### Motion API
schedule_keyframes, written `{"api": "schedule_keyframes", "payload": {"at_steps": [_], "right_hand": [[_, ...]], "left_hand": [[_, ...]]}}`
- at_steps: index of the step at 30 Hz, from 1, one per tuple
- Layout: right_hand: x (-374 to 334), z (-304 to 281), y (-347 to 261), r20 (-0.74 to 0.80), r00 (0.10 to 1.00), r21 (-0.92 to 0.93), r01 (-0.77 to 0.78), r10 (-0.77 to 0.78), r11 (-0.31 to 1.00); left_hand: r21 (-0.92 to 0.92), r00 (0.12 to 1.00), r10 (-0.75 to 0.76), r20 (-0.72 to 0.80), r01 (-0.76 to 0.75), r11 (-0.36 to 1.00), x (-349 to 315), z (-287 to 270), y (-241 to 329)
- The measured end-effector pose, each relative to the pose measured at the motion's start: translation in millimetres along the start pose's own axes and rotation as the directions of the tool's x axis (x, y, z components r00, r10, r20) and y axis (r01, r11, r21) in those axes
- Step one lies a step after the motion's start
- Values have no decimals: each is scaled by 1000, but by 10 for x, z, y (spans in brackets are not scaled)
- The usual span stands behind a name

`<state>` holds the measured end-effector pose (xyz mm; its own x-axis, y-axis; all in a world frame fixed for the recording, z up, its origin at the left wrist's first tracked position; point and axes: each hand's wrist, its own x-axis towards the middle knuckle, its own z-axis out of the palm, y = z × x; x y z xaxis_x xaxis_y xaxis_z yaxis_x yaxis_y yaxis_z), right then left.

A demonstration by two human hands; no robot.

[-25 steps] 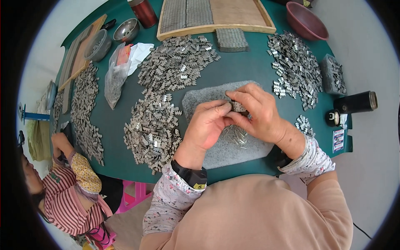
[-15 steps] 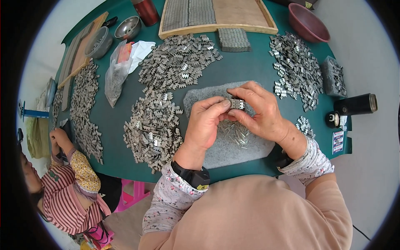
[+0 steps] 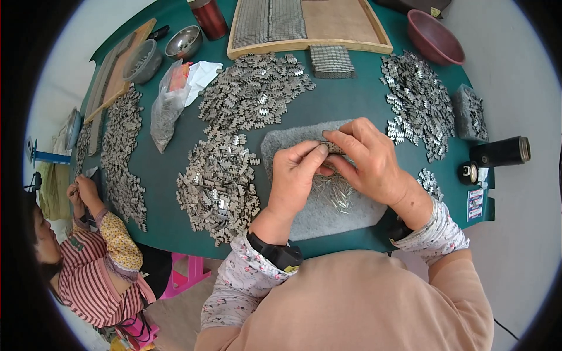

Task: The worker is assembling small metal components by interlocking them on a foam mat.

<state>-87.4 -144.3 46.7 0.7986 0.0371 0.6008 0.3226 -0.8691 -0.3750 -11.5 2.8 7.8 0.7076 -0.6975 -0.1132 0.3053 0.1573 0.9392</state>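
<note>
Between both hands is a short metal chain piece made of small toothed link plates, mostly covered by fingers. My left hand is closed, thumb and forefinger pinching its left end. At its right end, the thumb and fingers of my right hand close around it. Thin silvery pins lie in a loose heap just below the hands, on a grey felt mat. A large pile of link plates spreads left of the mat, joining another pile farther back.
Beyond the mat are a wooden tray of chain strips and a chain block. To the right are more link plates, a clear box, a maroon bowl and a black flask. A co-worker sits at left.
The chain piece has turned in my fingers, so its shiny toothed side no longer shows and a darker side does. My fingers now cover more of it.
</note>
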Motion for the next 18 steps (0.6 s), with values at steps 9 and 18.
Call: {"api": "schedule_keyframes", "payload": {"at_steps": [9,18], "right_hand": [[-19,24,34,17,1000,32,-9,9,999],[2,-16,104,29,998,55,58,-59,997]], "left_hand": [[7,999,27,-37,-27,1000,-13,-10,21],[-114,992,-38,120,52,992,2,-25,-1]]}}
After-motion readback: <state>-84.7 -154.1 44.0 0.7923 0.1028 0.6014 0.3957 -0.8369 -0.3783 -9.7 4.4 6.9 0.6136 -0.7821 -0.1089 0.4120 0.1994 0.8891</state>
